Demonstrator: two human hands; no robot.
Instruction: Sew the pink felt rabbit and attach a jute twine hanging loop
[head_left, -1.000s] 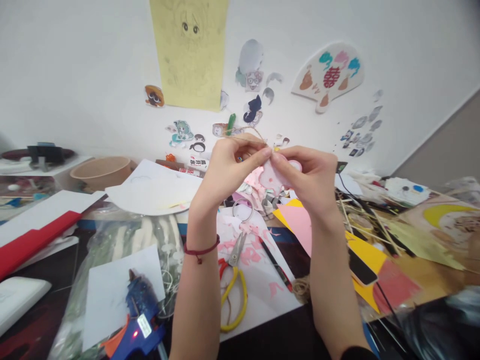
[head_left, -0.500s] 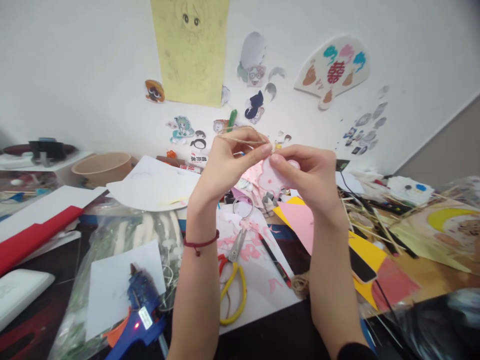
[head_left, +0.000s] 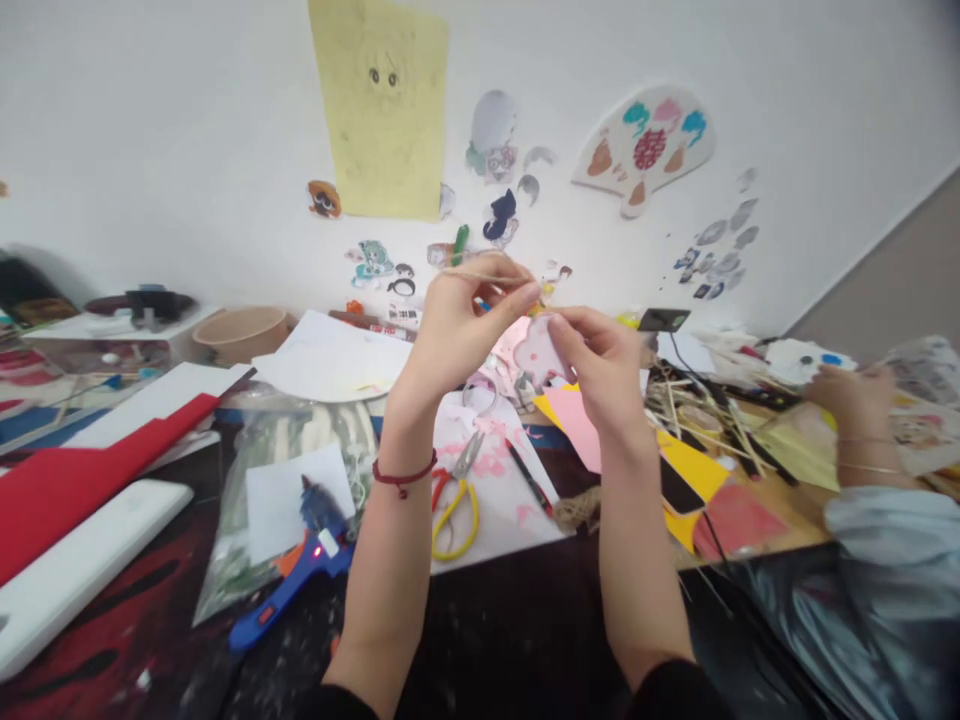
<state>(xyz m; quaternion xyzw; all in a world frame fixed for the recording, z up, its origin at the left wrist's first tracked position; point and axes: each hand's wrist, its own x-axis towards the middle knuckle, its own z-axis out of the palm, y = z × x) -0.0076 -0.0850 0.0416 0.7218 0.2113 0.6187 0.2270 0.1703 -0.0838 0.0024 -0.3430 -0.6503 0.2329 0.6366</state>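
Up in front of the wall, my left hand (head_left: 469, 325) pinches a strand of tan twine (head_left: 480, 276), which loops back over its knuckles. My right hand (head_left: 600, 365) is closed on a pale pink paper cutout (head_left: 538, 352) with a wavy edge and small darker marks. The fingertips of both hands almost meet at the cutout's top edge, and what lies between them is too small to make out. Below, yellow-and-red scissors (head_left: 466, 510) lie on white paper (head_left: 491, 535) with pink scraps. A coil of twine (head_left: 577, 508) sits beside the paper.
A blue glue gun (head_left: 289, 590) with its red light on lies at left, near a plastic bag (head_left: 232, 560). Sticks (head_left: 709, 420) and coloured paper (head_left: 574, 425) crowd the right. Another person's hand (head_left: 859, 400) is at the far right.
The view has shifted and shows more of the table. Another person's arm has come in at the right. My hands keep their hold, and the pink cutout has turned slightly.
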